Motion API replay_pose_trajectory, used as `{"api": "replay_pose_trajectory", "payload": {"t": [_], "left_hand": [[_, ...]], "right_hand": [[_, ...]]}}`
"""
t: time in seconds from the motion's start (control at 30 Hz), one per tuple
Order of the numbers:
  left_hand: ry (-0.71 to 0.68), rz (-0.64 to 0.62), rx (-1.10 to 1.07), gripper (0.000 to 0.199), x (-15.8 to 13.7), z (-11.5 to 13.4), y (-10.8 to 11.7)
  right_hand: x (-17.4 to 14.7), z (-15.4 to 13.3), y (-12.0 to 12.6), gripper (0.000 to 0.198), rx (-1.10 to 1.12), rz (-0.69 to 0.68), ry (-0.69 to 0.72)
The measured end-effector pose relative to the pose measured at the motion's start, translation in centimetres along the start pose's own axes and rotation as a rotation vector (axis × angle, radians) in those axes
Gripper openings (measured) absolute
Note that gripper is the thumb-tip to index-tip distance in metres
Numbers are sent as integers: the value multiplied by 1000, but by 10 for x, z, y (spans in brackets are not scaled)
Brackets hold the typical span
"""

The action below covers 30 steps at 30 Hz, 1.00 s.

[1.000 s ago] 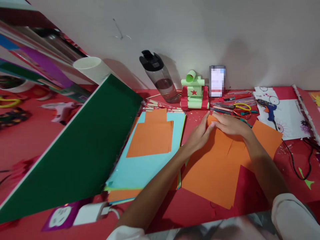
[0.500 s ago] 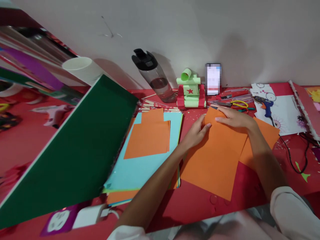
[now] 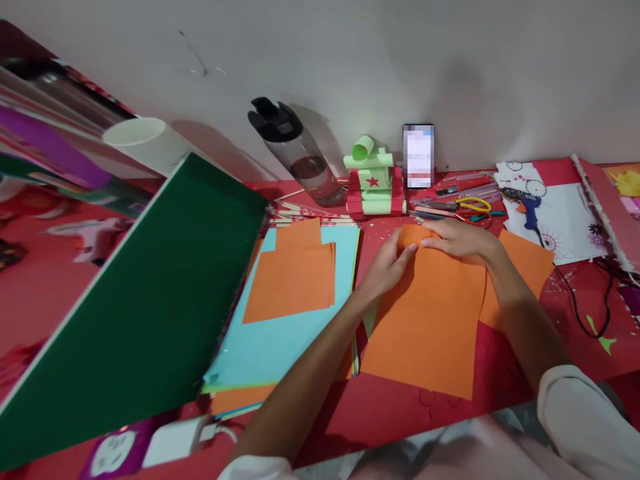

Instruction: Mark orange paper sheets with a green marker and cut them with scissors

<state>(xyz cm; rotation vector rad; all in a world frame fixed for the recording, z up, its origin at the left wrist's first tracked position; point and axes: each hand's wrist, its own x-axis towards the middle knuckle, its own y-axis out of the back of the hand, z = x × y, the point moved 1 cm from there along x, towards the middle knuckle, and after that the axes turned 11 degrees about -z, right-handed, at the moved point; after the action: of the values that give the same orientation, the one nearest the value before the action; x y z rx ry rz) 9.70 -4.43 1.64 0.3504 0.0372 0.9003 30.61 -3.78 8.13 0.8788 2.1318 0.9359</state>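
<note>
A large orange paper sheet (image 3: 427, 327) lies in front of me with its far end bent upward in a curve. My left hand (image 3: 390, 265) grips its far left edge, thumb on top and fingers behind. My right hand (image 3: 460, 239) holds the far edge from the other side, fingers pressed on the bend. Part of another orange piece (image 3: 527, 263) shows beside my right forearm. To the left, smaller orange pieces (image 3: 290, 283) rest on a stack of light blue paper (image 3: 300, 347).
A dark green board (image 3: 150, 307) leans at the left. Behind stand a water bottle (image 3: 305, 160), a green-and-red paper model (image 3: 375, 180) and a phone (image 3: 419, 157). Yellow-handled scissors (image 3: 473, 205) and a blue glue gun (image 3: 530, 208) with a black cord lie at the right.
The orange sheet's far end has gone from a flatter pointed corner to a rounded curl under my fingers. Its near edge has turned slightly. The camera view has shifted a little.
</note>
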Motion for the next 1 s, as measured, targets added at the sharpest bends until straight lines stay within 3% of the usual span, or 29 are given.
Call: {"api": "replay_pose_trajectory", "payload": {"t": [0.17,0.43,0.57,0.8,0.9,1.0], "left_hand": [[19,49,8,36,-1,-1,3],[82,73,-36,34,2,1,15],[58,83,-46,40,2,0,22],[-14,108,140,61,0,0,32],[57,27,103,65,-2,0,39],[128,-84,85,57,-4,3,46]], "right_hand": [[2,-11,-2,24,12,-99,-20],[-3,8,7,21,66,-49,30],[-10,14,16,19,139,6,28],[-9,14,17,36,171,91,44],[-8,15,16,37,187,104,49],[-8,16,16,38,196,98,43]]}}
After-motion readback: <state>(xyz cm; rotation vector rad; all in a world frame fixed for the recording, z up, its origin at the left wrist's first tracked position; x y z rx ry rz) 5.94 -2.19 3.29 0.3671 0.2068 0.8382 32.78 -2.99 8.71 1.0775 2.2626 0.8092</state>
